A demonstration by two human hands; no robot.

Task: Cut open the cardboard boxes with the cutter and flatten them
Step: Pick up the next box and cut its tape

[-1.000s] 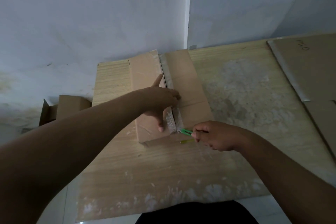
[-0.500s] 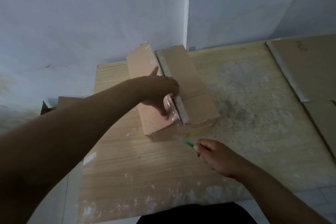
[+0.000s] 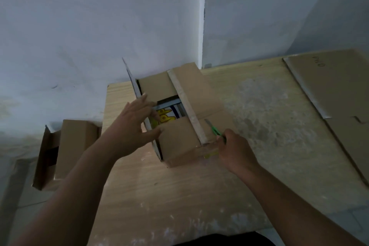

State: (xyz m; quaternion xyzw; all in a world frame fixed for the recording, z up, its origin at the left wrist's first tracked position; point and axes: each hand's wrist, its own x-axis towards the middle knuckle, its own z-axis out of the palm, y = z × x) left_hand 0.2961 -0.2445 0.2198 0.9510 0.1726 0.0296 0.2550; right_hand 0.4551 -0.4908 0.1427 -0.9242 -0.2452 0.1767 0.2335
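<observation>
1. The cardboard box (image 3: 179, 142) stands near the far left corner of the wooden table (image 3: 179, 195), close to the wall (image 3: 99, 26). Its top is partly open.
2. The box's left flap (image 3: 132, 78) stands upright. The right flap (image 3: 201, 94) lies flat, with a strip of tape (image 3: 187, 110) along its inner edge.
3. Through the gap between the inner flaps, something printed in yellow (image 3: 163, 118) shows inside the box.
4. The left hand (image 3: 131, 126) lies against the upright flap, its fingers spread and mostly straight. The thumb touches the near inner flap.
5. The right hand (image 3: 235, 150) grips the green cutter (image 3: 215, 129) at the box's near right corner. The blade points up and away over the right flap.
6. Flattened cardboard (image 3: 335, 90) lies on the right side of the table, well apart from the box.
7. Another cardboard box (image 3: 67, 150), open at one end, sits lower down to the left of the table.
</observation>
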